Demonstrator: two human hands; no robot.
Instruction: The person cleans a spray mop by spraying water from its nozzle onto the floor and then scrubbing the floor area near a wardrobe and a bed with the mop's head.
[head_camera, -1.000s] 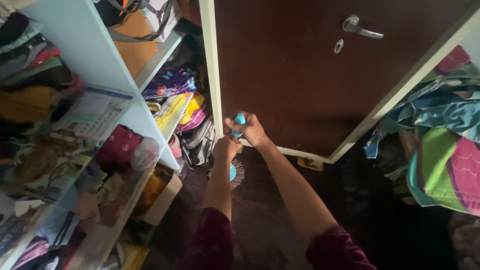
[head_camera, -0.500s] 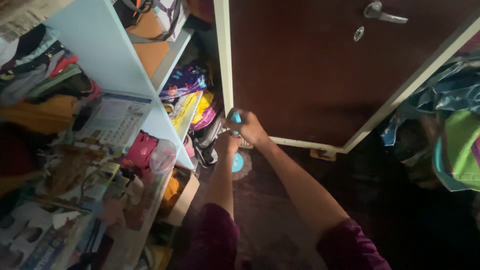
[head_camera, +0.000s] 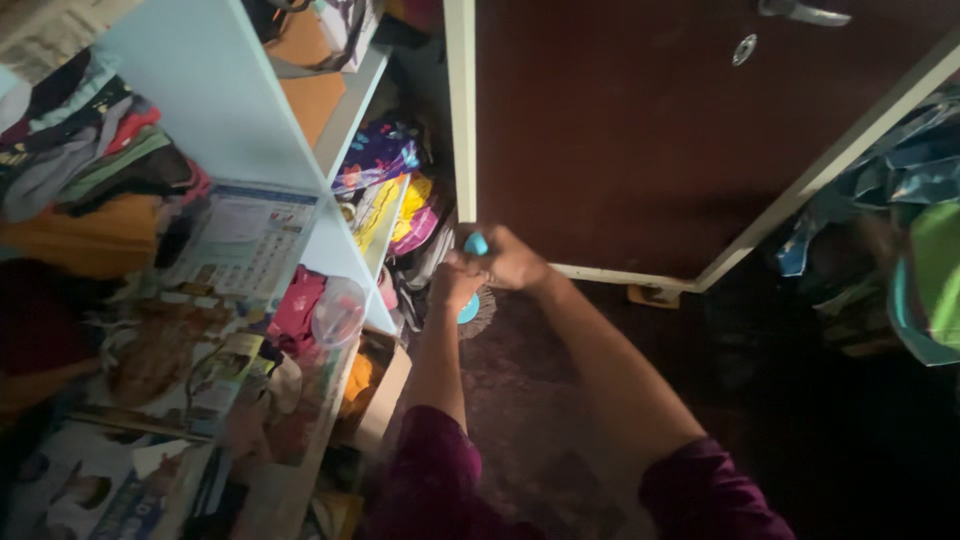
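Beside the door frame (head_camera: 461, 110), both hands (head_camera: 485, 268) now higher on the mop handle (head_camera: 476, 243).

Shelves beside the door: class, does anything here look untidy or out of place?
Yes. The shelves are crammed with crumpled clothes and loose papers, and bags spill toward the floor by the door. Both hands grip a mop handle there.

A dark brown door (head_camera: 640, 140) with a pale frame (head_camera: 461, 110) and a metal lever handle (head_camera: 803, 12) stood at the top, its foot meeting a dim, dark floor (head_camera: 560, 400). At left, a light blue shelving unit (head_camera: 215, 110) held folded clothes (head_camera: 80, 160), bright cloth and papers. Crumpled blue and green fabric (head_camera: 915, 250) was heaped at right. Light was low and uneven.
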